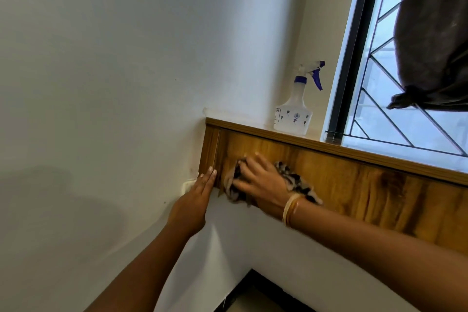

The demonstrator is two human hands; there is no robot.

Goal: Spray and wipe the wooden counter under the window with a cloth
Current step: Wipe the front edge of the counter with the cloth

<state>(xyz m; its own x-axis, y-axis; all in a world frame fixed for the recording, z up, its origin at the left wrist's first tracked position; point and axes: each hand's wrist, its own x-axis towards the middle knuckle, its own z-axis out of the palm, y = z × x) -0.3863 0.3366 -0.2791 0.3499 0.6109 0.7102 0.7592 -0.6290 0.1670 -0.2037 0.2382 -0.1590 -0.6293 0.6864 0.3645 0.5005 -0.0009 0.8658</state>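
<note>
Fingers (249,159) of the right hand (260,180) lie spread and straight, pressing a patterned brown-and-cream cloth (291,180) flat against the wooden counter's front panel (354,185), though blur softens them. Beside their tips, the left hand (195,200) rests straight-fingered at the panel's end. Above them stands a translucent white spray bottle with purple trigger (295,111).

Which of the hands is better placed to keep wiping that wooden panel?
Probably the right hand. It presses the patterned cloth flat against the wooden front below the window. The left hand only rests at the panel's left end, by the wall, and holds nothing.
</note>
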